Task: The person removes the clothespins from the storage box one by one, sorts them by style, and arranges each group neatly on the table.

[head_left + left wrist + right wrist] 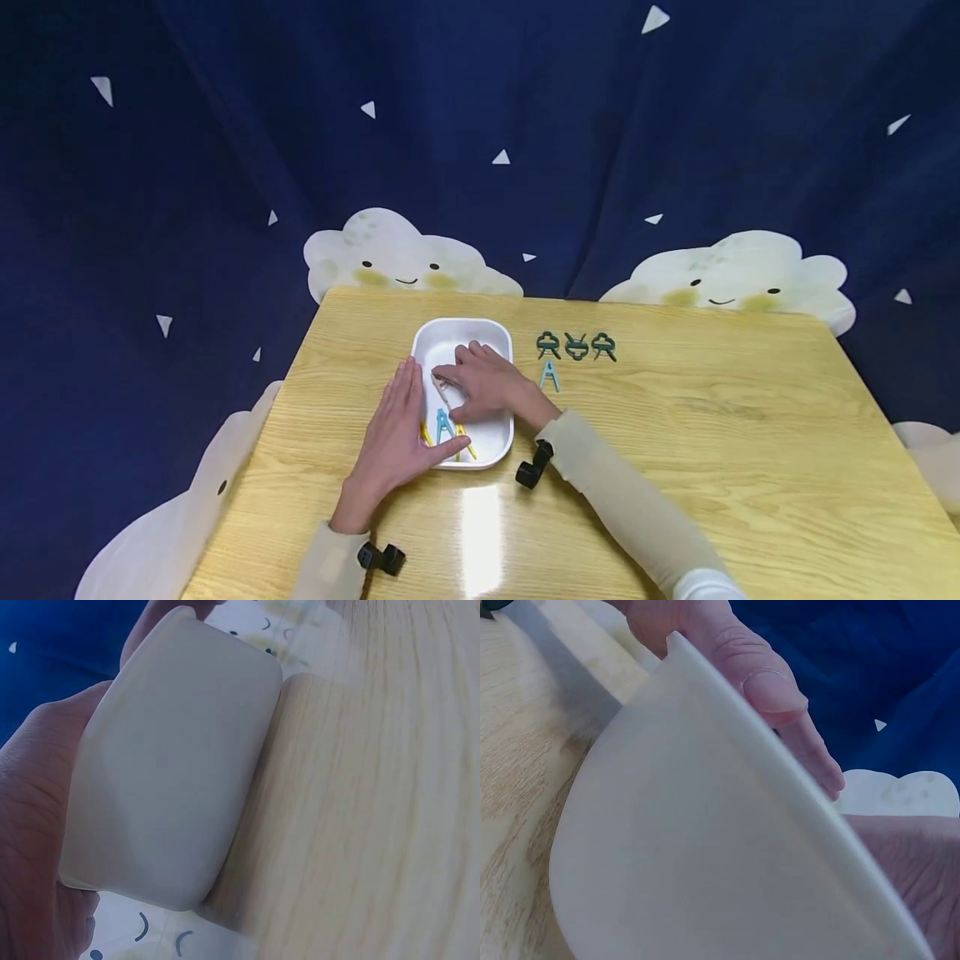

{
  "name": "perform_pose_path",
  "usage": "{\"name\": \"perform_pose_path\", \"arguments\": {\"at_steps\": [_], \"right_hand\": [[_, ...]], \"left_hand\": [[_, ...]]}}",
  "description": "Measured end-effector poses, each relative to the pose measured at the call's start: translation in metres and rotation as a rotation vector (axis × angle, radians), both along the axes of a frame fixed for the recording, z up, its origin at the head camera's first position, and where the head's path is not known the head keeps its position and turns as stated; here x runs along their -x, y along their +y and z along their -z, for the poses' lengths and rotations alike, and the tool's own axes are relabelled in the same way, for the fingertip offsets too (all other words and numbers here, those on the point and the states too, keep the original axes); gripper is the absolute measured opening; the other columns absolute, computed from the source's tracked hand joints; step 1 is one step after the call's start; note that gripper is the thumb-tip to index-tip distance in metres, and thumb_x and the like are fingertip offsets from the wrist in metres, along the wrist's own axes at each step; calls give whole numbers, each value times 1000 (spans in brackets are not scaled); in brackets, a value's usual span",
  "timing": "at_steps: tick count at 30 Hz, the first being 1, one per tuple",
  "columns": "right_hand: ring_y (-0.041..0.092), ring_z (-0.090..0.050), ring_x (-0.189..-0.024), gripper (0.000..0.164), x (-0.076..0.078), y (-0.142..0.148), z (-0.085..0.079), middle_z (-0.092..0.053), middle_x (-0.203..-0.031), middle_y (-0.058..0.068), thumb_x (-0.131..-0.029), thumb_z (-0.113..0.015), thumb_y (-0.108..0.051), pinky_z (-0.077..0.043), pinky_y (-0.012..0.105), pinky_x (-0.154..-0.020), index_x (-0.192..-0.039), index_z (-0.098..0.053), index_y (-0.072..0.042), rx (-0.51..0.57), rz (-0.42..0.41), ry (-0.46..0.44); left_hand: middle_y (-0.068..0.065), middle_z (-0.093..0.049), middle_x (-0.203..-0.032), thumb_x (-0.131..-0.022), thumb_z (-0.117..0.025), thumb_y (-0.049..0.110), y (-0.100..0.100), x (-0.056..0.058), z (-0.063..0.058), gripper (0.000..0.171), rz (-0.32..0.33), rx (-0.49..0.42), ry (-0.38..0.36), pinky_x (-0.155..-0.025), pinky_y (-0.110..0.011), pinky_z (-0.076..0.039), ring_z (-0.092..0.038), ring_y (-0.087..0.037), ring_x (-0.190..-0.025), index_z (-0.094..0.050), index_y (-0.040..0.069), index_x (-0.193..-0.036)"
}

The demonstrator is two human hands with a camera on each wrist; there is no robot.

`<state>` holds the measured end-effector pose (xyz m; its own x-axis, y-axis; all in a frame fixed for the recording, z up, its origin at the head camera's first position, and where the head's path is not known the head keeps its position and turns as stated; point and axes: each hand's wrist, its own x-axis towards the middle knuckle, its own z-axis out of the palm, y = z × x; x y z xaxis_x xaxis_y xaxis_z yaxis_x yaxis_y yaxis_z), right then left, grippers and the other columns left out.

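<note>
A white tray [498, 442] stands on the wooden table. Against its left rim lie the straight fingers of my left hand [396, 437], with the thumb stretched across the near rim. My right hand [486, 385] reaches inside from the right, its index finger and thumb pinching a pinkish-beige clothespin [444, 394]. Lower in the tray are a light-blue clothespin [442, 423] and yellow clothespins [467, 443], partly hidden by the left hand. The right wrist view shows the right thumb [776, 694] above the rim; the tray wall [675, 825] hides the clothespins there.
Right of the tray, three dark green clips [576, 347] form a row. Below the leftmost one lies another light-blue clothespin [550, 376]. A dark blue curtain [480, 100] with white clouds hangs behind the table [712, 433].
</note>
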<state>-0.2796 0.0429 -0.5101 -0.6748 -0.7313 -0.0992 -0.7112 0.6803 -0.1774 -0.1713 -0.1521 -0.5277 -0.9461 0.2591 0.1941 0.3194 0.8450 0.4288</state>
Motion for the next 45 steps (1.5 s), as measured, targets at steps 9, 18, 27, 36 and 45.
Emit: {"name": "perform_pose_path", "arguments": {"at_steps": [9, 18, 27, 36, 45], "right_hand": [[19, -40, -95, 70, 0, -5, 2, -48, -102, -2, -75, -81, -61, -39, 33, -84, -136, -62, -30, 35, 17, 13], [19, -40, -94, 72, -1, -4, 2, -48, -101, -3, -72, -82, -63, -39, 32, -83, -132, -65, -28, 30, 42, 33], [16, -43, -94, 68, -3, -3, 7, -51, -100, -6, -64, -84, -67, -42, 31, -85, -111, -71, -19, 69, 47, 44], [16, -43, -98, 77, -2, -1, 3, -56, -109, -4, -66, -84, -66, -44, 32, -88, -122, -72, -15, 168, 63, 60], [17, -40, -95, 80, -4, 2, -2, -54, -105, -3, -66, -86, -67, -41, 32, -85, -123, -71, -13, 240, 94, 110]], "left_hand": [[-16, -5, -175, -80, -63, 86, -2, 0, 2, 134, -6, 0, 3, -131, -45, -13, -4, -28, -162, -9, -2, -166], [-14, -4, -176, -81, -61, 86, -1, 2, 1, 132, 1, -5, 16, -132, -44, -13, -4, -27, -162, -10, -1, -166], [-14, -2, -176, -81, -59, 88, 0, -1, 3, 134, 0, 14, -14, -132, -44, -12, -1, -26, -162, -7, -1, -166], [-14, 0, -176, -80, -60, 87, -1, 1, 1, 134, -1, 2, -6, -132, -45, -12, -1, -27, -162, -7, -1, -166], [-11, 4, -176, -80, -58, 89, -1, 1, 2, 135, -1, 7, -16, -132, -43, -10, 0, -27, -162, -5, 0, -166]]}}
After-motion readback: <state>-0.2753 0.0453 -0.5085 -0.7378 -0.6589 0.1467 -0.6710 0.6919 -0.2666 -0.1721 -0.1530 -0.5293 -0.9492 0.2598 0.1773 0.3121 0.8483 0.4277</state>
